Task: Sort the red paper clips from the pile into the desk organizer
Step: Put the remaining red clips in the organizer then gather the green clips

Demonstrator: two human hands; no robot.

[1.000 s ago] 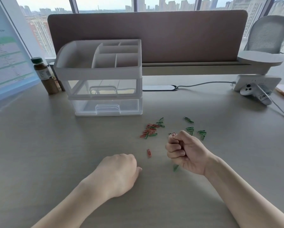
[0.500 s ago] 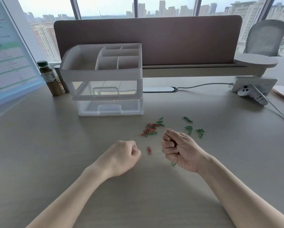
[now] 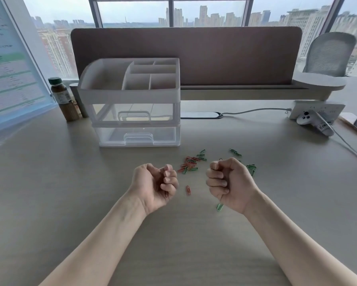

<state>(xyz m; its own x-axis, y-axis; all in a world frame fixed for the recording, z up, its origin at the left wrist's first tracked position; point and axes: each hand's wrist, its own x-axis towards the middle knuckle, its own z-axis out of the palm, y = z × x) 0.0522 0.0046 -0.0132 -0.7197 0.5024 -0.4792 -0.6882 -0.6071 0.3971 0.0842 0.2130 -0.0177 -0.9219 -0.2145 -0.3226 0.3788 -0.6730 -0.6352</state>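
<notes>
A mixed pile of red and green paper clips (image 3: 191, 164) lies on the desk in front of the white desk organizer (image 3: 132, 93), whose top tray is divided into compartments. More green clips (image 3: 251, 168) are scattered to the right. One red clip (image 3: 188, 190) lies alone between my hands. My left hand (image 3: 152, 185) is raised with its fingers curled, and a red clip end (image 3: 166, 195) peeks out below them. My right hand (image 3: 230, 183) is a fist; a clip loop (image 3: 220, 159) sticks out on top. A green clip (image 3: 220, 207) shows at its lower edge.
The organizer has two clear drawers (image 3: 139, 138) below its tray. A brown bottle (image 3: 62, 100) stands to its left beside a slanted sign (image 3: 10, 69). A power strip with a white controller (image 3: 314, 120) and cable sits at the far right. A brown divider (image 3: 194, 54) closes the back.
My left hand lifted off the desk, moved forward and turned so its curled fingers face right. My right fist stayed near the clips. The lone red clip did not move.
</notes>
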